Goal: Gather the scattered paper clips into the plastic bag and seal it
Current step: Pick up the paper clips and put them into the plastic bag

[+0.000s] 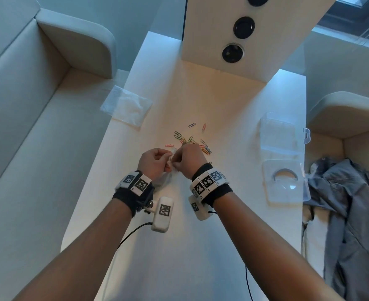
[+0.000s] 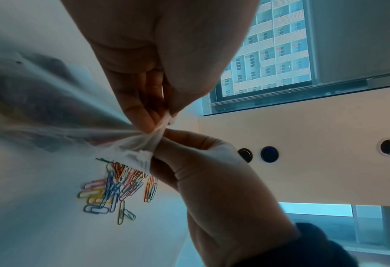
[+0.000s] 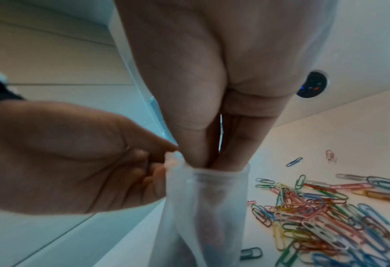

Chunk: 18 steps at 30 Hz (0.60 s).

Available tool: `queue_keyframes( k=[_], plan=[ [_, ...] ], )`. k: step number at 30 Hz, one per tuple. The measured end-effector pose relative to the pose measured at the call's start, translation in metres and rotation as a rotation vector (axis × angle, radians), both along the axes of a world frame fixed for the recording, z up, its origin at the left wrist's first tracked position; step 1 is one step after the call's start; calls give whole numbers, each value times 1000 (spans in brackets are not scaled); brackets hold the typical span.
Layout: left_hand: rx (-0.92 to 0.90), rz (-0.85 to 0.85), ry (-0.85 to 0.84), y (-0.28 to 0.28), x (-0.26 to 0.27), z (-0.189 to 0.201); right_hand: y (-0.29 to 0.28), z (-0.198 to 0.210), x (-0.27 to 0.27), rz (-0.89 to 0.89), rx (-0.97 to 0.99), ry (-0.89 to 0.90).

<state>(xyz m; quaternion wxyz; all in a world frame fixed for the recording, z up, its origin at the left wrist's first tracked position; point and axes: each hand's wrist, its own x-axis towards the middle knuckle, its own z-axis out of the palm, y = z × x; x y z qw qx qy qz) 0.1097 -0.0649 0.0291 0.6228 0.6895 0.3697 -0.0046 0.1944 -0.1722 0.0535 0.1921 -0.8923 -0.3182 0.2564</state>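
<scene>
I hold a small translucent plastic bag (image 1: 170, 164) just above the table between both hands. My left hand (image 1: 157, 161) pinches one side of its mouth (image 2: 160, 124). My right hand (image 1: 188, 159) grips the other side, with its fingertips (image 3: 214, 162) tucked into the mouth of the plastic bag (image 3: 203, 207). The bag's body hangs down toward my wrists. Coloured paper clips (image 1: 190, 140) lie scattered on the table just beyond my hands, piled thickly in the right wrist view (image 3: 326, 216) and seen under the plastic bag (image 2: 52, 108) as a loose paper clip pile (image 2: 116, 187).
A second flat plastic bag (image 1: 127, 107) lies at the table's left edge. A clear plastic box (image 1: 281, 135) and its lid (image 1: 285, 183) sit at the right edge. A grey jacket (image 1: 342, 213) lies on the right seat. A white panel with round sockets (image 1: 232, 53) rises behind.
</scene>
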Motion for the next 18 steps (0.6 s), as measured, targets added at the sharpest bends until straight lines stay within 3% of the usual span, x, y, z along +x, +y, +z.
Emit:
queue_keyframes(
  k=[4, 7, 10, 12, 18],
  plan=[
    [-7, -3, -14, 5, -3, -4, -8, 8, 11, 41, 119, 89],
    [0, 43, -13, 15, -8, 0, -22, -1, 49, -253, 337, 148],
    [-24, 105, -29, 30, -17, 6, -27, -29, 97, -402, 159, -24],
    [-36, 148, -39, 40, -24, 9, -19, -55, 118, -417, -24, 13],
    [-4, 187, -42, 57, -31, 8, 24, -93, 104, -156, -209, -98]
  ],
)
